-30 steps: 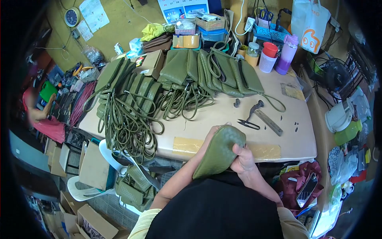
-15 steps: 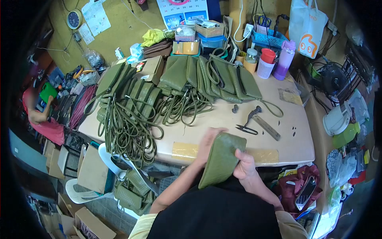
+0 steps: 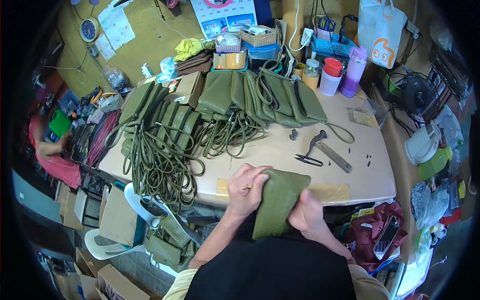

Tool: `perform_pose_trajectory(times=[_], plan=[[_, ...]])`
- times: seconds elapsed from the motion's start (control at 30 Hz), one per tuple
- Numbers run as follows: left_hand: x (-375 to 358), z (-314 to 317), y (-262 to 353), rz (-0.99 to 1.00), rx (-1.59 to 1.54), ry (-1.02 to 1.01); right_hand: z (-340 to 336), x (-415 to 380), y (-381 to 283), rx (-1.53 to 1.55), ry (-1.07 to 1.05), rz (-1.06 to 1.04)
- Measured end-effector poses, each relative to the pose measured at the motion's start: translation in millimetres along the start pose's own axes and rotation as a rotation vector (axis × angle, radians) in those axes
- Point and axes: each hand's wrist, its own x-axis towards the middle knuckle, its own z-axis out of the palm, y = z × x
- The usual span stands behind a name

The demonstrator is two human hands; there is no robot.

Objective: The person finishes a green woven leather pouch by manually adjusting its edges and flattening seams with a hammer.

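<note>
A flat olive-green woven-pattern pouch (image 3: 279, 202) is held in front of my body, near the table's front edge. My left hand (image 3: 245, 189) pinches its upper left corner between thumb and fingers. At the pouch's right edge is my right hand (image 3: 306, 214), thumb slightly blurred, with its other fingers partly hidden behind the pouch. Beyond the pouch, thread snips (image 3: 309, 160) and a hammer (image 3: 334, 156) lie on the table, the snips touching or close to the hammer's head. A small dark piece (image 3: 293, 134) rests near them.
Green pouches (image 3: 285, 97) and bundled straps (image 3: 162, 155) cover the table's back and left. A purple bottle (image 3: 354, 72) and red-lidded cup (image 3: 331, 77) stand at the back right. A white chair (image 3: 135, 197) bears more green pouches. Another person (image 3: 55, 157) is at far left.
My left hand has come from behind the pouch to grip its upper left corner. The pouch has turned more upright, and my right hand has shifted slightly down its right edge.
</note>
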Motion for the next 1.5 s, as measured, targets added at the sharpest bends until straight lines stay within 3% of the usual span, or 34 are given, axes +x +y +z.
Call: perform_pose_trajectory(times=[0.03,0.13,0.2,0.23,0.27,0.33,0.4,0.43,0.5,0.53,0.6,0.63,0.67,0.73,0.77,0.8,0.87,0.93,0.97,1.0,1.07,1.2,1.23,1.33,1.47,1.5], plan=[[0,-4,-8,0.048,0.101,0.043,-7,-4,-3,-0.195,-0.006,0.029],[7,-17,-12,0.118,0.314,0.094,5,7,-2,-0.395,0.022,-0.036],[9,-22,-12,-0.05,0.273,0.108,13,15,-5,-0.488,0.006,-0.127],[5,-25,-14,-0.203,0.138,0.063,12,17,-7,-0.481,0.023,-0.124],[4,-25,-14,-0.205,0.141,0.064,10,17,-8,-0.473,0.041,-0.124],[3,-24,-13,-0.441,-0.458,0.036,-15,16,-9,-0.47,0.118,-0.111],[-2,-25,-22,-0.439,-0.543,-0.022,-31,16,-13,-0.769,0.187,-0.094],[-2,-23,-23,-0.431,-0.538,0.004,-31,15,-15,-0.771,0.192,-0.101],[-4,-19,-30,-0.447,-0.492,0.029,-23,16,-17,-1.361,0.202,-0.471],[-7,-18,-32,-0.446,-0.495,0.018,-15,21,-14,-1.361,0.212,-0.478],[-10,-16,-36,-0.353,-0.449,-0.086,4,34,-13,-0.985,0.302,-0.693],[-9,-14,-29,-0.327,-0.405,-0.108,8,33,-19,-0.905,0.269,-0.605],[-10,-13,-30,-0.33,-0.409,-0.117,4,30,-21,-0.905,0.279,-0.61],[-9,-10,-32,-0.289,-0.292,-0.086,-3,27,-27,-0.969,0.305,-0.294],[-8,-8,-29,-0.288,-0.292,-0.094,0,30,-19,-1.042,0.27,-0.512],[-5,-4,-22,-0.304,-0.197,-0.056,-1,29,-21,-1.038,0.276,-0.517],[4,-2,-5,-0.317,-0.096,-0.025,-2,30,-23,-1.462,0.348,-0.46],[15,-2,10,-0.019,0.145,-0.178,-2,31,-16,-1.272,0.335,-0.407],[19,-10,1,-0.126,0.045,-0.408,-1,33,-15,-1.093,0.316,-0.359],[17,-13,-9,-0.123,0.047,-0.406,-2,32,-18,-1.093,0.312,-0.361],[13,-14,-27,-0.405,-0.287,-0.34,-5,29,-31,-0.792,0.007,-0.237],[8,-12,-40,-0.57,-0.603,-0.267,4,30,-52,-0.889,0.112,-0.136],[6,-11,-40,-0.572,-0.603,-0.268,4,33,-50,-0.968,0.082,-0.219],[5,-7,-43,-0.633,-0.672,-0.287,11,40,-55,-1.192,0.054,-0.202],[3,-3,-44,-0.637,-0.641,-0.358,14,43,-42,-1.304,0.084,-0.289],[4,2,-38,-0.398,-0.443,-0.366,10,45,-35,-1.384,0.155,-0.415]])
